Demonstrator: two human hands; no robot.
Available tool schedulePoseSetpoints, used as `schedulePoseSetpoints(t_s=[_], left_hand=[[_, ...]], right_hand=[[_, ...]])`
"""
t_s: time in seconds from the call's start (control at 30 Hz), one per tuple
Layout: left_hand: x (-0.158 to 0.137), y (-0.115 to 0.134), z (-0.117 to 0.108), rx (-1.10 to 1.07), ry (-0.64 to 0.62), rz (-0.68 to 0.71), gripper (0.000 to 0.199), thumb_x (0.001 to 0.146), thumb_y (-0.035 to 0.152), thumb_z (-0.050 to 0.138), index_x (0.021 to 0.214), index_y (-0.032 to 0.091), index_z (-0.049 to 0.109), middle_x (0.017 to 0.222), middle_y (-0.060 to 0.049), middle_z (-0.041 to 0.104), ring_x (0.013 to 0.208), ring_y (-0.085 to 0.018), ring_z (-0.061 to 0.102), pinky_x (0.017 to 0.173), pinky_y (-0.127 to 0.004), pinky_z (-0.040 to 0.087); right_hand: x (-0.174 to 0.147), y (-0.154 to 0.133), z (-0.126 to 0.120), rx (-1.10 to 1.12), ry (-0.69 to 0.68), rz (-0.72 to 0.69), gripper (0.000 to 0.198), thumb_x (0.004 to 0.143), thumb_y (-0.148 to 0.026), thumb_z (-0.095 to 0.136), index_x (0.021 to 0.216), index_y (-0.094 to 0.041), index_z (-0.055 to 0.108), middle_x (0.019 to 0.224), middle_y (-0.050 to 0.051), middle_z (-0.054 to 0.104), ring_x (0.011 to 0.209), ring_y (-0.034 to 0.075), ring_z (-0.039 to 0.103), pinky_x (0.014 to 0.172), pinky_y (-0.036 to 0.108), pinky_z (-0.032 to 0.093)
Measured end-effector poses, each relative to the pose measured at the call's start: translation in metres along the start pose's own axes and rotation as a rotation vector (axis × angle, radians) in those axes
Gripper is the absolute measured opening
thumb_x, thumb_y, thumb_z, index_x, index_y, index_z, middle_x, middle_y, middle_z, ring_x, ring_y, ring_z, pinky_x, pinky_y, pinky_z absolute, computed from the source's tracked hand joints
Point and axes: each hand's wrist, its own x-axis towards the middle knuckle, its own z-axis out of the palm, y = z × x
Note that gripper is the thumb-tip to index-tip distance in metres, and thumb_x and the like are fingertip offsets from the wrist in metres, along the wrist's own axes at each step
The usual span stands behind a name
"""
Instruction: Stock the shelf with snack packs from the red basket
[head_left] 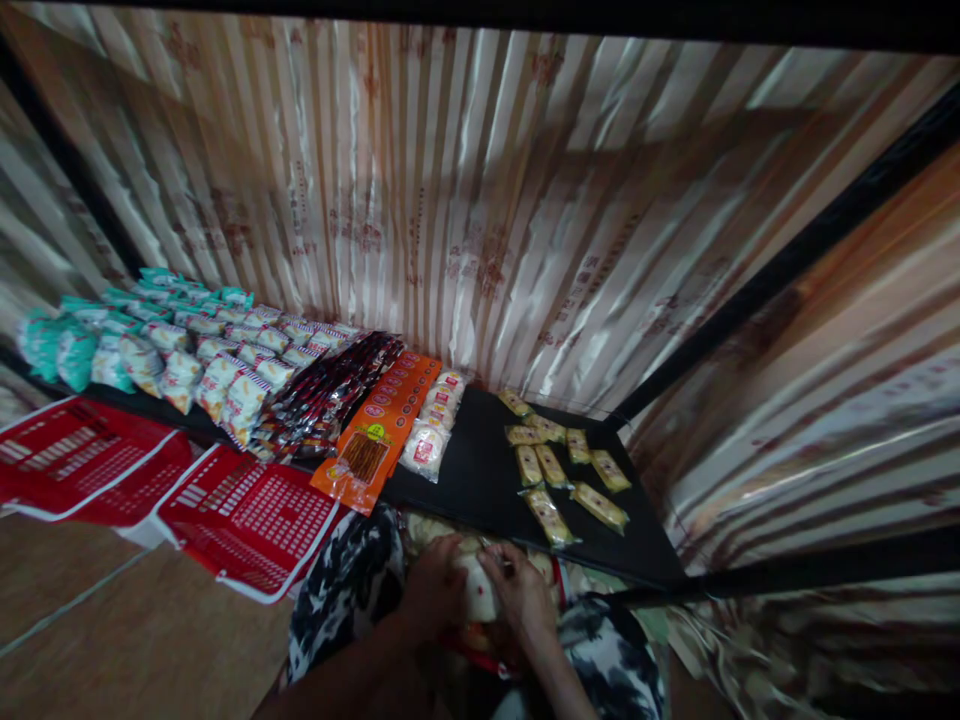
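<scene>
Between my knees, low in the head view, my left hand (435, 585) and my right hand (521, 590) close on the two sides of a white packet (478, 592) with a small red mark. Dim light and blur keep its exact kind from showing. Under and around my hands sit more pale packets and part of a red container (491, 662), mostly hidden by my arms. Just beyond, on a black shelf (465, 480), several small yellowish wrapped snacks (551, 465) lie scattered at the right. White round packets (426, 445) form a row left of them.
An orange snack bag (382, 430) lies beside a stack of dark shiny packets (330, 400). Farther left stand rows of white and teal snack bags (165, 340). Red baskets (247, 510) are on the floor at left. Black metal posts (795, 260) and striped plastic sheeting (420, 200) enclose the shelf.
</scene>
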Motion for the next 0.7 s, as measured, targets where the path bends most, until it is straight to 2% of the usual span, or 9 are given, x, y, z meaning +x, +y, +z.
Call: schedulePoseSetpoints(t_s=[0.17,0.3,0.53,0.7], left_hand=[[0.008,0.001,-0.016,-0.090,0.064,-0.076,0.026,0.069,0.016,0.045,0.091,0.018,0.059,0.094,-0.004,0.064,0.093,-0.019,0.058,0.087,-0.032,0.045],[0.012,-0.005,-0.029,-0.142,0.093,-0.100,0.022,0.070,0.017,0.046,0.088,0.020,0.059,0.091,-0.002,0.063,0.090,-0.017,0.058,0.083,-0.030,0.045],[0.027,-0.022,-0.044,-0.239,0.199,-0.210,0.018,0.073,0.020,0.047,0.087,0.017,0.057,0.083,-0.003,0.062,0.078,-0.016,0.059,0.073,-0.028,0.047],[0.026,-0.023,-0.052,-0.299,0.256,-0.242,0.013,0.074,0.018,0.046,0.086,0.018,0.052,0.078,-0.001,0.060,0.071,-0.014,0.059,0.065,-0.025,0.048]], right_hand=[[0.010,-0.010,0.008,0.209,-0.016,0.035,0.035,0.066,-0.055,0.058,0.075,-0.022,0.066,0.069,0.003,0.068,0.064,0.020,0.061,0.061,0.029,0.047],[0.019,-0.013,0.015,0.330,-0.037,0.093,0.045,0.063,-0.057,0.062,0.087,-0.019,0.067,0.073,0.004,0.069,0.065,0.020,0.062,0.060,0.029,0.049],[0.021,-0.030,0.021,0.537,-0.191,0.128,0.048,0.058,-0.059,0.067,0.082,-0.018,0.065,0.065,0.003,0.068,0.060,0.019,0.062,0.056,0.029,0.048],[0.018,-0.042,0.030,0.652,-0.169,0.268,0.060,0.051,-0.058,0.072,0.093,-0.017,0.061,0.054,-0.002,0.062,0.052,0.015,0.059,0.047,0.022,0.041]])
